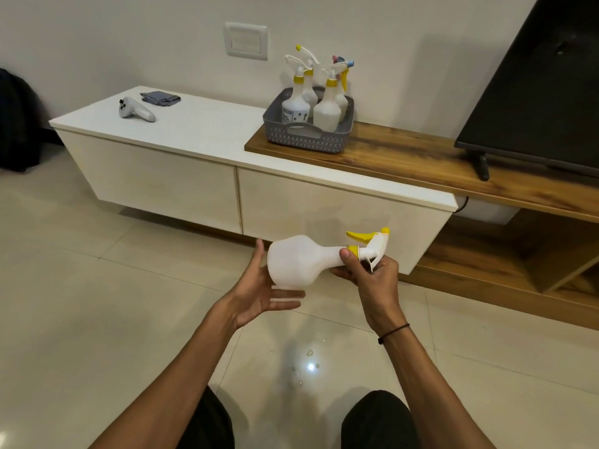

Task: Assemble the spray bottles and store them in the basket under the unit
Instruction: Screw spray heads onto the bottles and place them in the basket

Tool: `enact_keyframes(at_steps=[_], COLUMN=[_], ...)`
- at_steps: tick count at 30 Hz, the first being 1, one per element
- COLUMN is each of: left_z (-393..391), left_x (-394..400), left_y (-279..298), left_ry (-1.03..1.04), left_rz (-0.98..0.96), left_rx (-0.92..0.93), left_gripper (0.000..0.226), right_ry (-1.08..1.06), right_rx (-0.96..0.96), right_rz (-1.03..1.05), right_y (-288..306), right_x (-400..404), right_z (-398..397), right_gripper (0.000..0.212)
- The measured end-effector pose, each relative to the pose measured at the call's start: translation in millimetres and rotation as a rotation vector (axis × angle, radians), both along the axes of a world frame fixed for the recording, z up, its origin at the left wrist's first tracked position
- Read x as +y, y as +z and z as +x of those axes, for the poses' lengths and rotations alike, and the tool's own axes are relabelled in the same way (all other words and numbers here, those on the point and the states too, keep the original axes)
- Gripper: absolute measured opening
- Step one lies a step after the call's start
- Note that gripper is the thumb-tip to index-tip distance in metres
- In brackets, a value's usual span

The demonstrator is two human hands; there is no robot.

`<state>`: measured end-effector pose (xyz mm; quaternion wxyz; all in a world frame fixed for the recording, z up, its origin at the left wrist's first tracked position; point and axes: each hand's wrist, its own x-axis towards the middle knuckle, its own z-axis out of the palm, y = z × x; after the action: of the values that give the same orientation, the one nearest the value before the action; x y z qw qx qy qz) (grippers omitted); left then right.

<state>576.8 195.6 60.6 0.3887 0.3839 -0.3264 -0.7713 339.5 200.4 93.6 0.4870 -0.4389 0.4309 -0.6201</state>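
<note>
A white translucent spray bottle (299, 260) with a yellow collar and trigger lies sideways between the hands, its trigger head at the right hand (369, 270), its base by the left hand (259, 286). Beyond both hands, a gray basket (309, 131) holds 4 upright spray bottles (325, 106).

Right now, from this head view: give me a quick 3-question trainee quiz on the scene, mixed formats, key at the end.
1. True or false: the spray bottle in hand is held upright.
2. Which hand grips the bottle's neck by the yellow collar? A) left hand B) right hand
3. Fill in: the grey basket sits on the ____ part of the TV unit's top.

Key:
1. False; it lies roughly sideways, spray head toward the right.
2. B; the left hand is open at the base.
3. Wooden; the basket holds other spray bottles.
</note>
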Motion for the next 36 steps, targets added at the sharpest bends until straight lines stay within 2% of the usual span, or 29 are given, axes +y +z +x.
enact_keyframes(at_steps=[2, 5, 7, 10, 13, 15, 16, 18, 19, 20, 22, 24, 25, 27, 28, 29, 31, 33, 36], left_z=[2.1, 15.0, 19.4, 13.7, 16.0, 23.8, 26.4, 27.9, 27.6, 26.6, 21.2, 21.7, 25.3, 33.1, 33.1, 31.6, 26.0, 20.6, 25.9], left_x=[0.9, -4.4, -7.1, -4.2, -3.0, -2.6, -2.7, -4.4, -6.1, -6.8, -2.3, -1.4, -2.3, -2.2, -3.4, -3.9, -3.4, -3.4, -5.0], left_y=[0.4, -4.3, -3.7, 5.3, 3.9, -4.7, -6.6, -7.3, -6.8, -5.4, -0.3, -4.3, -7.8, -11.7, -11.2, -7.8, 0.0, 3.1, -3.2], left_ry=[-0.024, 0.059, -0.007, -0.112, -0.072, -0.068, -0.071, 0.034, 0.054, 0.02, -0.051, -0.041, -0.02, -0.034, -0.024, -0.008, -0.02, -0.051, -0.026], left_rz=[0.001, -0.035, -0.026, -0.045, -0.175, -0.306, -0.299, -0.116, -0.005, 0.058, 0.041, -0.056, -0.118, -0.206, -0.162, -0.069, 0.052, 0.03, -0.114], left_rx=[-0.091, -0.005, 0.064, 0.021, 0.053, 0.118, 0.199, 0.27, 0.192, 0.068, -0.113, -0.059, -0.007, 0.15, 0.208, 0.193, 0.003, -0.106, 0.015], left_gripper=[0.087, 0.075, 0.074, 0.084, 0.075, 0.103, 0.108, 0.087, 0.084, 0.092, 0.095, 0.073, 0.07, 0.085, 0.085, 0.084, 0.092, 0.09, 0.084], right_ry=[0.038, 0.12, 0.149, 0.16, 0.15, 0.144, 0.141, 0.138, 0.139, 0.143, 0.149, 0.144, 0.138, 0.131, 0.132, 0.139, 0.159, 0.169, 0.16], right_rx=[-0.01, -0.051, -0.006, 0.067, 0.029, 0.012, 0.02, 0.041, 0.049, 0.059, 0.084, 0.079, 0.07, 0.063, 0.068, 0.076, 0.09, 0.085, 0.025], right_rz=[-0.002, 0.002, -0.017, -0.055, -0.043, -0.034, -0.039, -0.052, -0.056, -0.058, -0.058, -0.048, -0.043, -0.04, -0.039, -0.038, -0.035, -0.035, -0.033], right_y=[-0.3, 0.7, 0.8, 0.6, 1.5, 1.2, 0.7, -1.5, -2.5, -3.1, -3.4, -3.6, -3.1, -0.9, -0.1, -0.1, -1.8, -2.6, -1.6], right_x=[0.8, 3.4, 5.0, 5.9, 5.0, 3.6, 3.6, 4.3, 4.8, 5.2, 4.9, 3.6, 3.3, 2.1, 1.2, 0.5, -0.9, -2.7, -6.4], right_z=[-3.5, -10.1, -11.2, -8.1, -7.8, -9.2, -8.8, -6.4, -5.1, -4.1, -2.9, -4.1, -5.4, -7.8, -8.8, -9.2, -7.3, -5.6, -5.7], right_gripper=[0.034, 0.044, 0.046, 0.031, 0.015, 0.008, 0.007, 0.009, 0.01, 0.011, 0.015, 0.019, 0.021, 0.021, 0.02, 0.019, 0.02, 0.022, 0.028])
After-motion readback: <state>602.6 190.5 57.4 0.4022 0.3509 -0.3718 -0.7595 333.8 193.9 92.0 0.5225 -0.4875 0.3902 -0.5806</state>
